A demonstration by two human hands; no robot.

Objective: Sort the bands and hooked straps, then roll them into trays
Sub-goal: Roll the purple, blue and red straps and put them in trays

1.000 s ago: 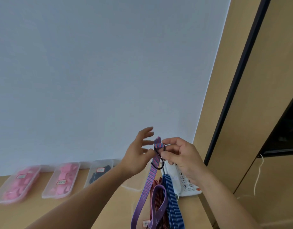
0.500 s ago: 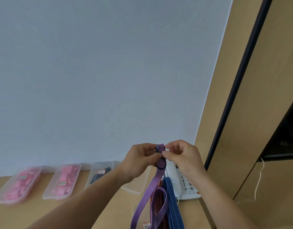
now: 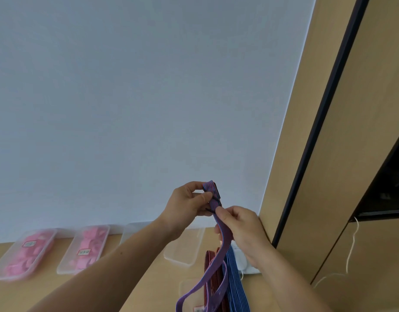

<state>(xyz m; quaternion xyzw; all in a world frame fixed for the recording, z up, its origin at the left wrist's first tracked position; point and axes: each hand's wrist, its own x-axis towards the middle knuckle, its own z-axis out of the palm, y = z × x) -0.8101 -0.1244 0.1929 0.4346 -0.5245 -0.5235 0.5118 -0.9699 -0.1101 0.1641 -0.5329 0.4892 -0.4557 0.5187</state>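
Note:
A purple striped hooked strap (image 3: 224, 239) is held up in front of the wall. My left hand (image 3: 187, 206) pinches its folded top end, where the fold stands above my fingers and a black hook tip shows. Just below, my right hand (image 3: 239, 228) grips the strap's hanging length. The rest of the strap loops down past the bottom edge. A dark red strap (image 3: 210, 262) and a blue strap (image 3: 233, 278) lie on the wooden table under it.
Two clear trays of pink rolled bands (image 3: 27, 251) (image 3: 86, 248) stand along the wall at the left. Another tray (image 3: 132, 230) is mostly behind my left forearm, and an empty clear tray (image 3: 185, 251) sits beside it. A white phone (image 3: 243, 264) lies under my right wrist. Wooden panels rise at the right.
The hook end has been folded over at the top. My right hand slid down the strap below my left hand, and both hands rose slightly.

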